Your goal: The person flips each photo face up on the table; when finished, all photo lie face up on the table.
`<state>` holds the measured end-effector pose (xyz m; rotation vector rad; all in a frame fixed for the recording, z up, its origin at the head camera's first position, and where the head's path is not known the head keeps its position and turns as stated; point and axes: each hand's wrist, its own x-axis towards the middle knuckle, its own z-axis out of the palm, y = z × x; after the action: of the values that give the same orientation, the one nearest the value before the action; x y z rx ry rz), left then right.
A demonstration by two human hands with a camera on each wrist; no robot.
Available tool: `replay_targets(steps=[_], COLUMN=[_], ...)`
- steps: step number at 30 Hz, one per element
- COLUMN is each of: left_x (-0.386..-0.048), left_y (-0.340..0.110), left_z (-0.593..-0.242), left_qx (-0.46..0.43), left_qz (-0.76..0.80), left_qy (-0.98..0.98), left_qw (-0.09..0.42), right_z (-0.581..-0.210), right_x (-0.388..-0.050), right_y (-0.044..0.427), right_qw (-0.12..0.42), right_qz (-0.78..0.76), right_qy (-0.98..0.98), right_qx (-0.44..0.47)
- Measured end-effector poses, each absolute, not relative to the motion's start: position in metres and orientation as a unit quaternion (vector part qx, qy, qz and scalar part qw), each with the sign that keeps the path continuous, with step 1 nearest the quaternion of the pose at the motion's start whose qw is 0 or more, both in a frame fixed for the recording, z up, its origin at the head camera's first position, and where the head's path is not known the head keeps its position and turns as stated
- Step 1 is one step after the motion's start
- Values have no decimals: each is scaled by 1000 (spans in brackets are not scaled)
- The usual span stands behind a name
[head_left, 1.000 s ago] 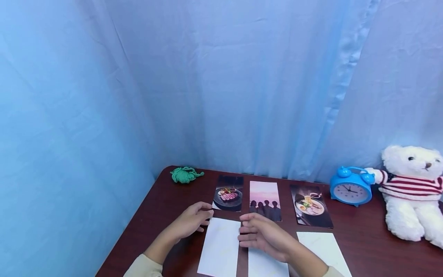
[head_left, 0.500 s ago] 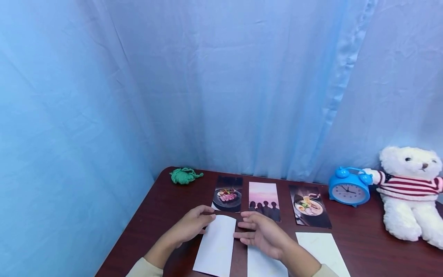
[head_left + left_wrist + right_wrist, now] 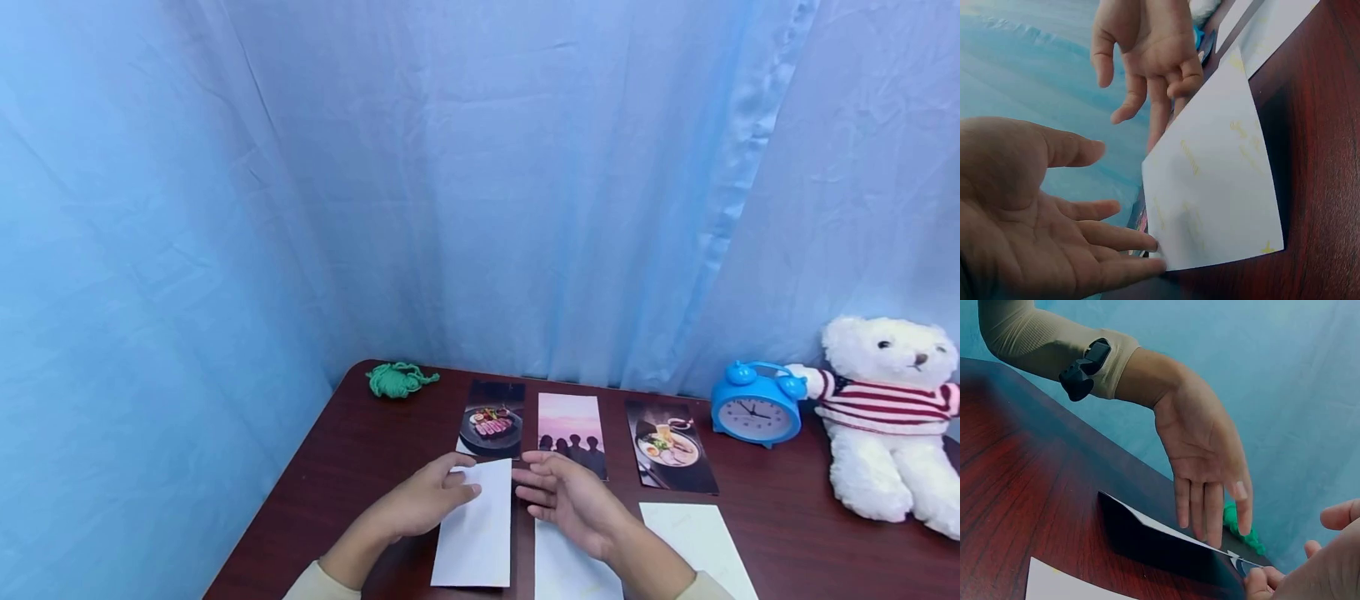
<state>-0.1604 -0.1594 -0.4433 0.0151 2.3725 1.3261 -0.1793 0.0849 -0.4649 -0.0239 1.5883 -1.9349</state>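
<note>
A white-backed card with faint yellow print is tilted up off the table, its dark underside showing in the right wrist view. At its left far corner is my left hand, fingers straight and fingertips touching the card edge; the thumb stands apart from the card in the left wrist view. My right hand hovers at the card's right side, fingers slightly bent, with fingertips near or against the far edge. Beneath that hand lies a second white-backed card, partly covered.
Three picture cards lie face up behind: a steak card, a pink silhouette card and a ramen card. Another white-backed card is at right. Green yarn, a blue alarm clock and a teddy bear stand around.
The left white-backed card has risen from lying flat to tilted, its far end lifted. My left hand has shifted slightly right over it; the right hand has barely moved.
</note>
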Motion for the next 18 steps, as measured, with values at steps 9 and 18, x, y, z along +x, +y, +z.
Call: replay_targets(steps=[9,18], left_x=[-147,-152], left_y=[-142,-136], left_z=[-434,-423], left_qx=[91,132], left_qz=[406,494], left_qy=[894,848], left_qw=[167,139], right_z=[-459,-446], right_x=[-177,-173], right_y=[82,82], right_qw=[336,309], right_qz=[-744,-765], right_qy=[576,563], right_qx=[-40,-61])
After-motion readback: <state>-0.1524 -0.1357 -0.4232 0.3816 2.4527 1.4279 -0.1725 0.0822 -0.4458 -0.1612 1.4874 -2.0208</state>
